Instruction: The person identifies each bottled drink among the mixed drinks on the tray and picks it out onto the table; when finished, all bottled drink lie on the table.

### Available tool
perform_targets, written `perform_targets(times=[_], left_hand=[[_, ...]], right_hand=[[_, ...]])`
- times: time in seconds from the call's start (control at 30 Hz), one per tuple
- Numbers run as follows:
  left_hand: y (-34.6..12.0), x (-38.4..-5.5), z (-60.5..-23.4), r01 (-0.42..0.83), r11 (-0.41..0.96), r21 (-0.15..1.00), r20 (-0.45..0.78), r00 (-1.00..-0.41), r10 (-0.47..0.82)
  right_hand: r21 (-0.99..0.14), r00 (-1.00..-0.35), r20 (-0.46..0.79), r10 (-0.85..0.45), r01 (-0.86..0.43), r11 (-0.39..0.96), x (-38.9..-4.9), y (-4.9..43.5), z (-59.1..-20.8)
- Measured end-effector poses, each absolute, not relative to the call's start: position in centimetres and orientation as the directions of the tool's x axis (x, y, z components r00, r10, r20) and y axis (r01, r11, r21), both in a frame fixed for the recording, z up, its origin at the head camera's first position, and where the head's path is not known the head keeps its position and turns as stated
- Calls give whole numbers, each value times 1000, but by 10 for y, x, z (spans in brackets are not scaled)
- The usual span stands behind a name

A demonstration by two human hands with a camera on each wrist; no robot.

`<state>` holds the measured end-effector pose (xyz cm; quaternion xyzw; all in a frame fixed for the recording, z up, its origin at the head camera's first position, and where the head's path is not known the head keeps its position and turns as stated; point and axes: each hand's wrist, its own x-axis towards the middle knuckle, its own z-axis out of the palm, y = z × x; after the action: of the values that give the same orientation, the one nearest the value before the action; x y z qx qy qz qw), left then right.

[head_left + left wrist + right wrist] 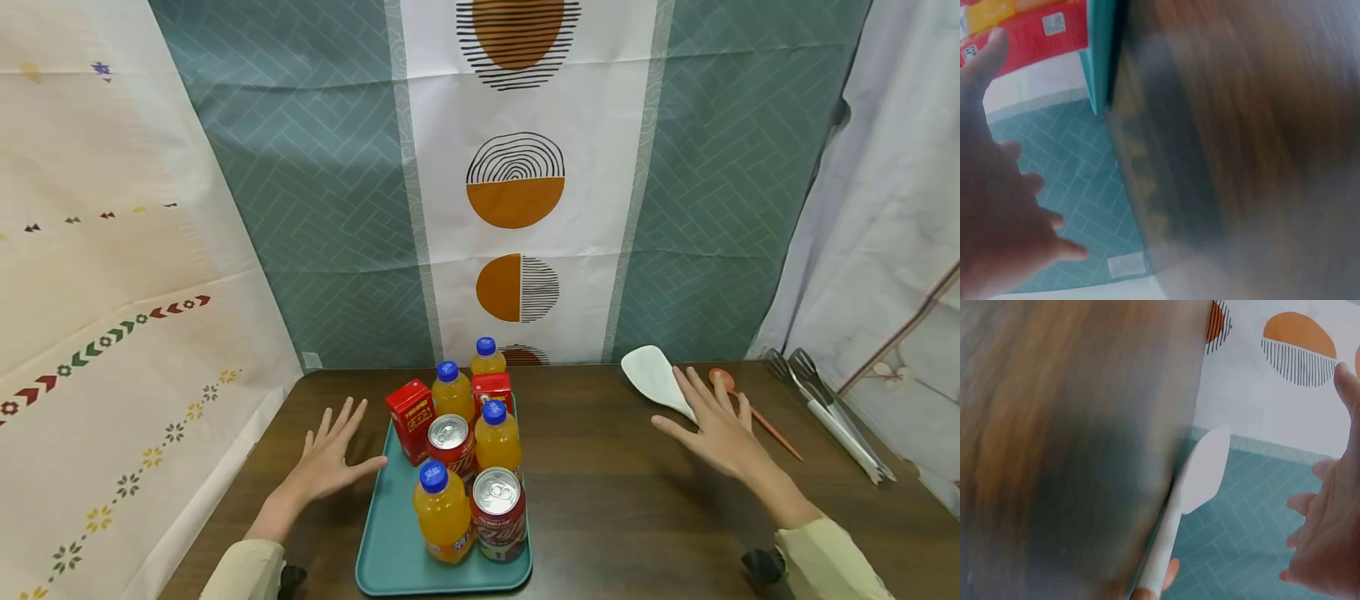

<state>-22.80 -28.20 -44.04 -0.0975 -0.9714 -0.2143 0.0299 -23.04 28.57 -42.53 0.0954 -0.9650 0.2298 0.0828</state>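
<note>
My left hand point(326, 458) hovers with spread fingers just left of a teal tray point(397, 525), its thumb close to the rim. On the tray stand several orange drink bottles point(442, 512) with blue caps, two red soda cans point(498, 512) and two red drink boxes point(412, 421). In the left wrist view the thumb overlaps a red box point(1054, 37). Fingers spread, my right hand point(712, 429) is over the table at right, overlapping the handle of a white spatula point(652, 375). The right wrist view shows that spatula point(1204, 475) beside the hand, apart from it.
A spoon point(772, 433) with an orange-red bowl and brown handle lies right of my right hand. Farther right are long metal utensils point(840, 425) with slotted heads. Patterned cloth point(345, 208) hangs behind the brown table point(600, 533) and along both sides.
</note>
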Motion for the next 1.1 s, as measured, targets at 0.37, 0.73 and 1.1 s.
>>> perform_targets(times=[0.37,0.73,1.1], left_hand=[[-271,-234,-445,32,726,687,-111,-983,149],[-264,-235,-464,-10,553,833,-144,-969,199],[-268,-234,-477,-8,344,939,-102,-961,257]], right_hand=[[-491,-955,251,-161,-268,829,-245,263,-419],[-590,-945,260,-196,-317,743,-263,236,-407],[-635,-936,255,-242,-351,688,-285,196,-395]])
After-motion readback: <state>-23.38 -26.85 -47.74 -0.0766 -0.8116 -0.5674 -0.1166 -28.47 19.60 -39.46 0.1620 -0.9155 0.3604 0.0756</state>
